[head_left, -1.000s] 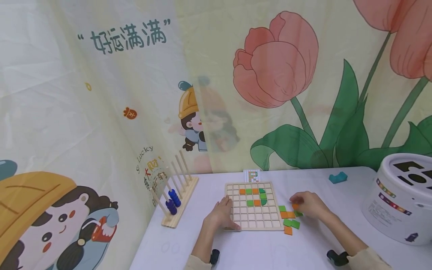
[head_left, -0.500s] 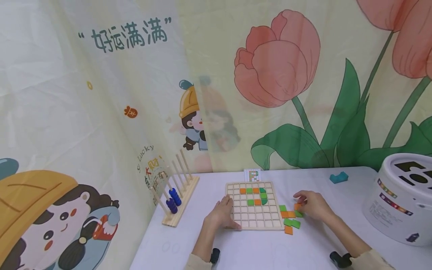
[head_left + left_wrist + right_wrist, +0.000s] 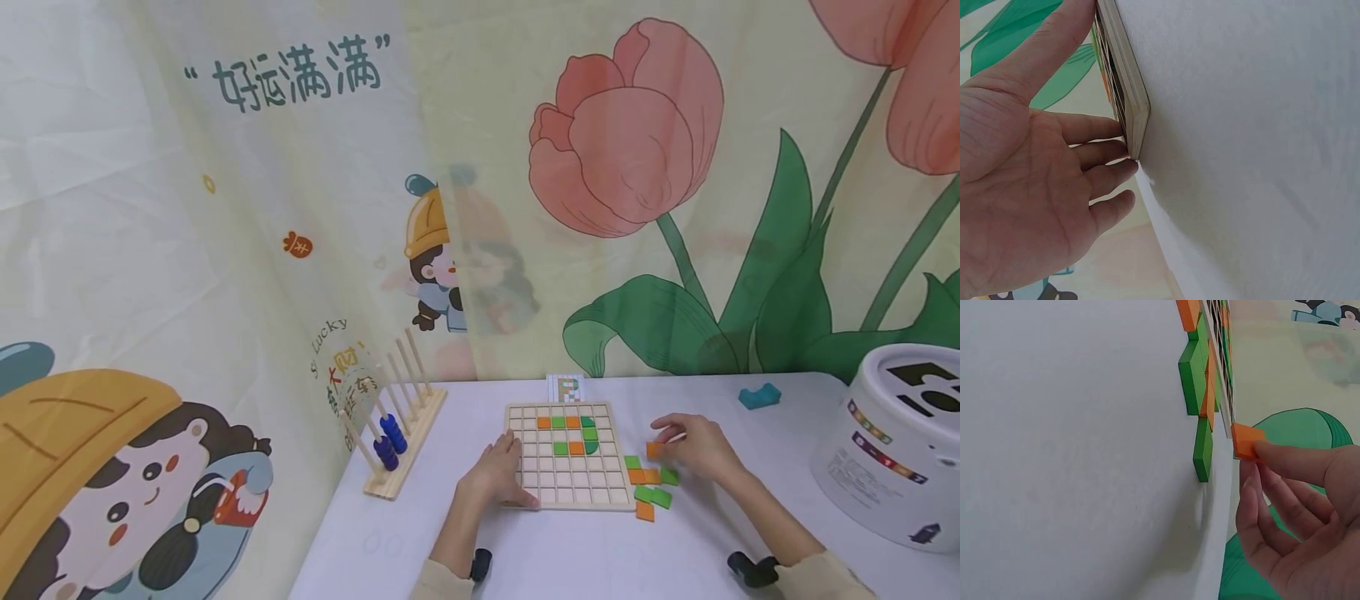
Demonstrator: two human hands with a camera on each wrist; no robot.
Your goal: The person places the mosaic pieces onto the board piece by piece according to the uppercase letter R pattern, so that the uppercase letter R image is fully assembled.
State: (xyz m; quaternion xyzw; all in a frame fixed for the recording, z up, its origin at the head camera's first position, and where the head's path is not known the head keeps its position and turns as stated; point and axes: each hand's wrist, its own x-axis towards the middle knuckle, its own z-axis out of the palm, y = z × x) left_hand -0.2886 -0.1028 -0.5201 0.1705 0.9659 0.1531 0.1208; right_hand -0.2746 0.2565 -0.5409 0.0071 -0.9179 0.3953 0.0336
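Left hand spread, right hand pinching

I see abacus far left on the worktop. Left hand touches left edge of the board. It's flat, orange and green tiles in upper half. Loose tiles just right of it. Right hand has an orange tile off the worktop; white bucket far right.

Your left hand is spreading its thumb from its fingers; your right hand is pinching, thumb against finger.
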